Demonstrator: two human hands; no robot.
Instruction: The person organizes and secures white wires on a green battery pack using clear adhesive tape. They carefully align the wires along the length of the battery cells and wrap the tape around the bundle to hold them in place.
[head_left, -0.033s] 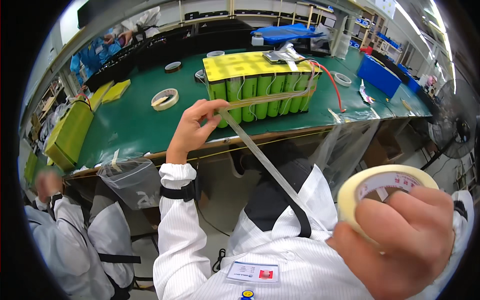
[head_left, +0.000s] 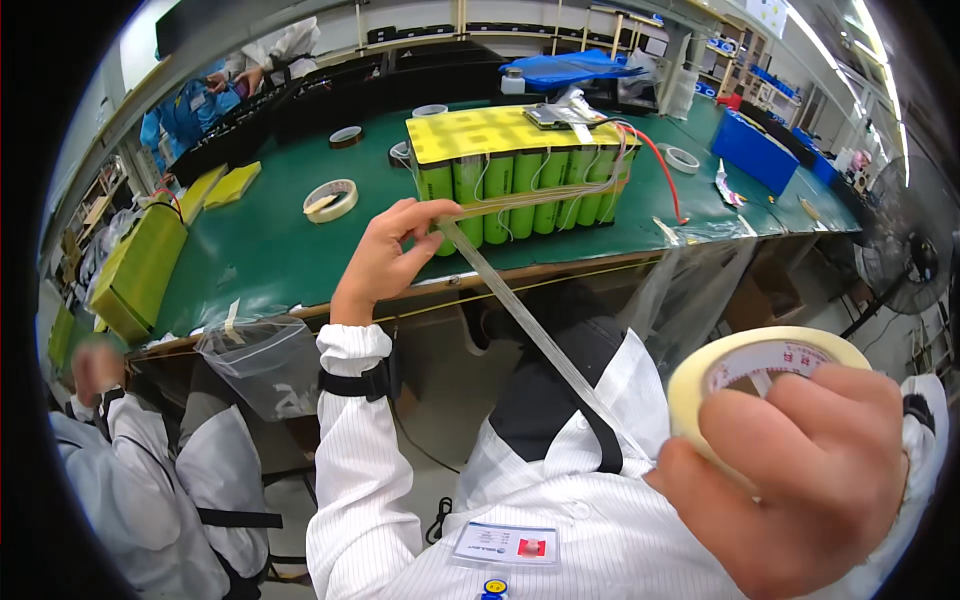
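Observation:
A battery pack point(head_left: 525, 190) of several upright green cells stands on the green bench, with a yellow sheet on top. A band of tape point(head_left: 545, 198) runs across its cells and over thin wires. At the pack's near left corner, my left hand point(head_left: 385, 250) is closed, thumb and forefinger on the strip of masking tape point(head_left: 530, 325). From there the strip stretches slanting down to the right, towards my lap. Close to the camera, my right hand point(head_left: 800, 470) is wrapped round a cream roll of masking tape point(head_left: 690, 390); the fingers hide part of it.
Another tape roll point(head_left: 330, 200) lies left of the pack. A yellow-green pack point(head_left: 140, 270) sits at the bench's left end, a blue box point(head_left: 757, 150) at the right. Clear plastic bags point(head_left: 262, 360) hang from the front edge. A person's hand point(head_left: 98, 370) shows at far left.
My right hand and the tape roll have shifted slightly left. My left hand stays at the pack's corner.

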